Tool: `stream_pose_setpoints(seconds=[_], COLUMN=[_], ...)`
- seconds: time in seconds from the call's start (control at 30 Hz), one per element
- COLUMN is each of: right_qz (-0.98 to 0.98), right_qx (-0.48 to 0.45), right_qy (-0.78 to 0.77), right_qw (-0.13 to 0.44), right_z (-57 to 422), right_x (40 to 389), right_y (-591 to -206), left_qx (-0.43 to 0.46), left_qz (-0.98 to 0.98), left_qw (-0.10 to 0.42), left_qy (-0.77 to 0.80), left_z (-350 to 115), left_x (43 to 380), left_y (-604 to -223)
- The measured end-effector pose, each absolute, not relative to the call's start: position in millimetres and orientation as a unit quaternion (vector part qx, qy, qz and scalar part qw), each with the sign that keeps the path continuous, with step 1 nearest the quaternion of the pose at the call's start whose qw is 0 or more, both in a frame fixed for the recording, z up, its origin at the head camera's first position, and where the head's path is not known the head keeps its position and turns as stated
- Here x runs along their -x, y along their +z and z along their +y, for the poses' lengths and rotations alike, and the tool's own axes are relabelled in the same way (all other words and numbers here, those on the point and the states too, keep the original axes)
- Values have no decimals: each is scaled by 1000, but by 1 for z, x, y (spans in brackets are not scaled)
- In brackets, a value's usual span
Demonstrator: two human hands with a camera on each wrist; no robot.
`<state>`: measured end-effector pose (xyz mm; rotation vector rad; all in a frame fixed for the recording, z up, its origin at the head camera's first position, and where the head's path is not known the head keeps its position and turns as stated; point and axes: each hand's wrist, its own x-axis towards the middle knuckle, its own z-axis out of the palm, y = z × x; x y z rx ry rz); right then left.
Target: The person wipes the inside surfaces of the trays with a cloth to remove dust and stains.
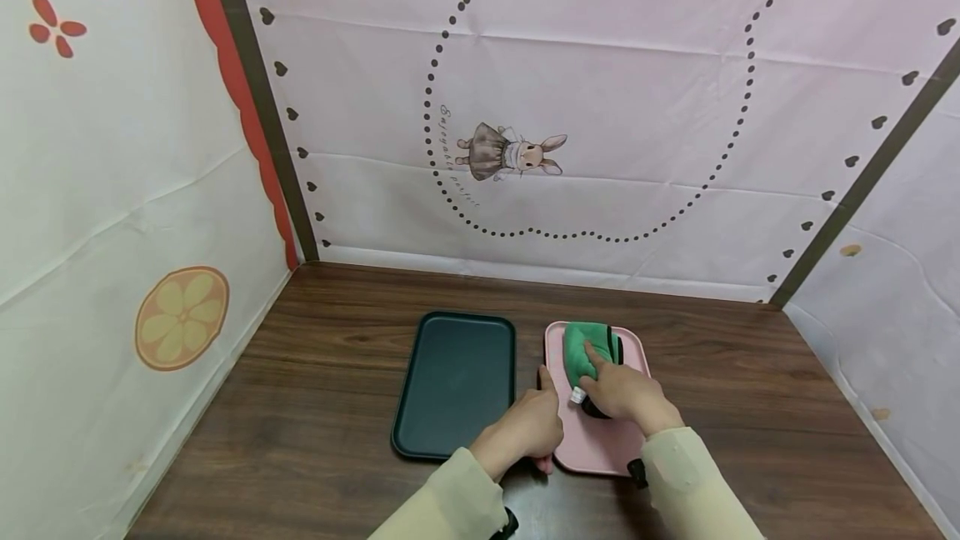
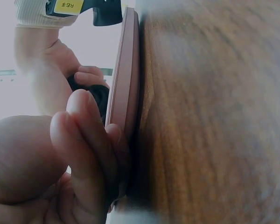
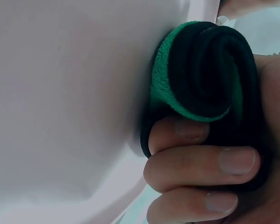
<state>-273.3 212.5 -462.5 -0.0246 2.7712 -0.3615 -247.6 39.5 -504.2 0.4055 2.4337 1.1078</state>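
A folded green towel (image 1: 581, 357) with black edging and a white tag lies on the pink tray (image 1: 600, 450). My right hand (image 1: 624, 394) grips it; in the right wrist view, curled fingers (image 3: 200, 165) wrap the rolled black-and-green towel (image 3: 161, 74) close over the tray surface. At the tray's left rim is my left hand (image 1: 528, 423), its index finger stretched along the edge. The left wrist view has its other fingers (image 2: 86, 140) curled against the side of the pink tray (image 2: 126, 79).
A dark green tray (image 1: 453, 386) lies left of the pink one on the brown wooden table (image 1: 330, 373). Printed cloth walls (image 1: 600, 107) enclose the table at the back and on both sides.
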Motion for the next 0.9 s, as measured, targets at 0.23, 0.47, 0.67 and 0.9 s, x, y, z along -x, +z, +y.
stream_pose_setpoints(seconds=[0.23, 0.47, 0.67, 0.9], right_qz=[977, 977, 977, 975], right_qx=[5, -4, -2, -1], right_qy=[-128, -126, -126, -128], right_qw=[172, 170, 173, 180], right_z=[221, 227, 233, 239], right_x=[274, 271, 267, 263], right_y=[-463, -463, -463, -462], left_qx=[-144, -138, -138, -140], left_qz=[880, 878, 880, 880], left_qw=[212, 212, 214, 210], left_qy=[400, 407, 401, 402], left_z=[40, 40, 41, 40], left_x=[246, 246, 246, 245], left_y=[-503, -503, -504, -504])
